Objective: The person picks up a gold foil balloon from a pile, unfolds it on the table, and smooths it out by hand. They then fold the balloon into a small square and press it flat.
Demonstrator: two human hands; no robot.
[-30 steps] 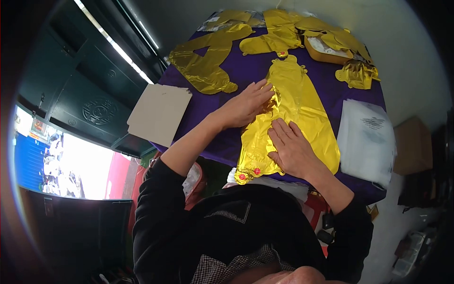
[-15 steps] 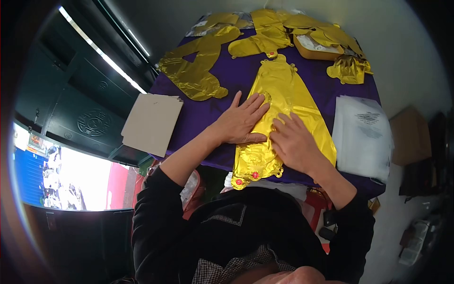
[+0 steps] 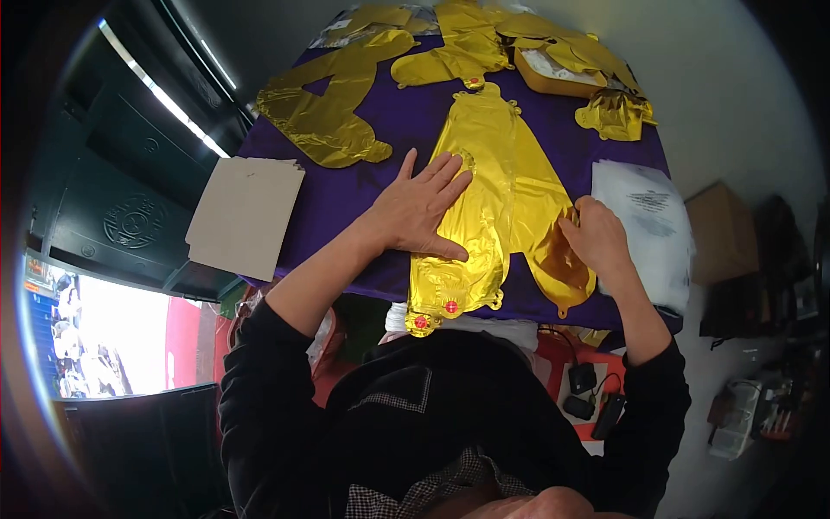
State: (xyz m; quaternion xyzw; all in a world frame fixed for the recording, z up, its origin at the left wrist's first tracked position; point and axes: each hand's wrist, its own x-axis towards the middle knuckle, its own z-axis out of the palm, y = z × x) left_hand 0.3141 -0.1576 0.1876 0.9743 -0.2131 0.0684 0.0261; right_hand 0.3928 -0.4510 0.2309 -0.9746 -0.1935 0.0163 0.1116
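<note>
Purple cloth point(image 3: 333, 197) covers a table against a pale wall point(image 3: 713, 104), with dark green doors point(image 3: 130, 221) standing off to the left. Nearest is the person's own black top point(image 3: 450, 381), a checked trim across its front. Below the table's near edge, to the right, a few small black devices point(image 3: 581, 389) with a cable lie on something red. A gold foil balloon point(image 3: 484, 182) lies flat on the cloth in front of the person, two red dots point(image 3: 450, 307) at its lower left end, which reaches past the table edge. The left hand point(image 3: 424, 208) rests on it palm down, fingers spread, gripping nothing. The right hand point(image 3: 598, 233) is curled, pinching the right-hand edge of the same balloon, where the foil bends and shines darker. Beside the left forearm lies a stack of card point(image 3: 246, 212); just beyond the right hand are clear plastic bags point(image 3: 641, 216). Farther back are an A-shaped foil point(image 3: 346, 134), more gold foil point(image 3: 454, 60), a yellow tray point(image 3: 553, 85) holding something white, and a crumpled foil piece point(image 3: 614, 117). Shiny clear packaging point(image 3: 341, 33) lies at the far left corner.
</note>
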